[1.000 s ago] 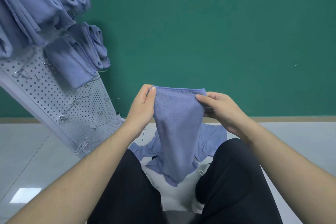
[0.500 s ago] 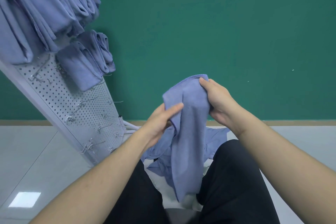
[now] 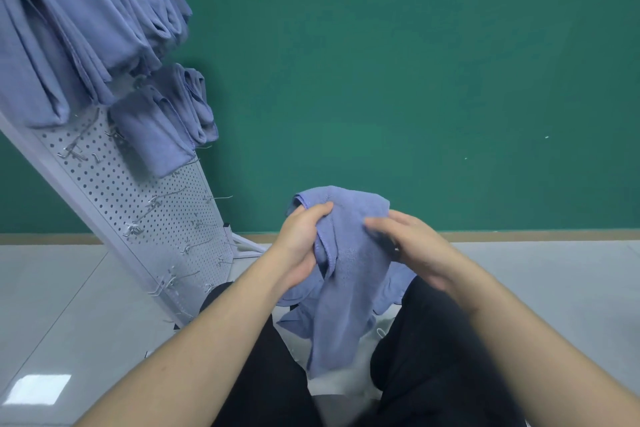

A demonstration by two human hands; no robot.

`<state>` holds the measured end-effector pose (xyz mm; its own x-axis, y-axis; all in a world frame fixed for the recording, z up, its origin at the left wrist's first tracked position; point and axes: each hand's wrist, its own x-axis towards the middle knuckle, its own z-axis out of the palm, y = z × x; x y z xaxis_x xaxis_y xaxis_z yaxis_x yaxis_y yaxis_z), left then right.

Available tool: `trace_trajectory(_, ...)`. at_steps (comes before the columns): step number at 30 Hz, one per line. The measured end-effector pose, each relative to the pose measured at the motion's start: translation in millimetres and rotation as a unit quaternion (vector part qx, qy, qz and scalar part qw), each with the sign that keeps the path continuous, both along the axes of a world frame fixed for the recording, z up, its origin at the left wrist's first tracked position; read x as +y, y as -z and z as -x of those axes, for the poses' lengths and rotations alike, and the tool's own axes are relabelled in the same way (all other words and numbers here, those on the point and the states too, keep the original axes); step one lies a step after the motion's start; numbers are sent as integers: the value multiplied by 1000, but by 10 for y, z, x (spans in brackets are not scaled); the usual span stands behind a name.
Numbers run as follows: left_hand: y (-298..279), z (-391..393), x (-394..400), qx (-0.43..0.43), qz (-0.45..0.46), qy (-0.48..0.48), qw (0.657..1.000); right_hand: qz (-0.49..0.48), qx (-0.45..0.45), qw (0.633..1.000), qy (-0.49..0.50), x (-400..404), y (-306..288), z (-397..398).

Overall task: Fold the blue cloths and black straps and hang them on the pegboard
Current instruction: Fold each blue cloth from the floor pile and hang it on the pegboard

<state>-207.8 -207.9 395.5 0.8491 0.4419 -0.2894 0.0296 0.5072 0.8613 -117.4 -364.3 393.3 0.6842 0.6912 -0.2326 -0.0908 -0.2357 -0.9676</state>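
Gripping one blue cloth (image 3: pixel 349 253), left hand (image 3: pixel 299 246), right hand (image 3: pixel 412 246) flat, blurred.

Bare forearms (image 3: pixel 214 333) without sleeves, watch or rings extend from the person, who wears black trousers (image 3: pixel 433 357) covering both legs in loose, plain fabric.

lower pegboard (image 3: pixel 166 218) hooks (image 3: pixel 152 204) free; upper rows blocked w/ hung cloths (image 3: pixel 86 28).
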Motion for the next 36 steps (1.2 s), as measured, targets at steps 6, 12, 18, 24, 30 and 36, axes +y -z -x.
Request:
trace_trajectory(6, -47, 74, 2, -10, -43, 26, 999, -74, -8, 996, 44, -40, -34, 123)
trace_trajectory(12, 119, 218, -79, -3, -146, 99, 984, -123, 3, 986, 113, 47, -200, 82)
trace_trajectory(18, 192, 250, -168, -24, -155, 39, 987, -102, 58, 986, 120, 38, -237, 114)
trace_trajectory(24, 74, 214, -196, -39, -71, -21, 996, -113, 155, 976, 104, -49, -81, 282)
trace_trajectory(30, -57, 156, -77, -34, -80, -60, 994, -116, 73, 987, 78, -77, 13, 361)
trace_trajectory(36, -125, 255, -56, -31, -114, -25, 993, -200, 7, 973, 118, -2, -88, 404)
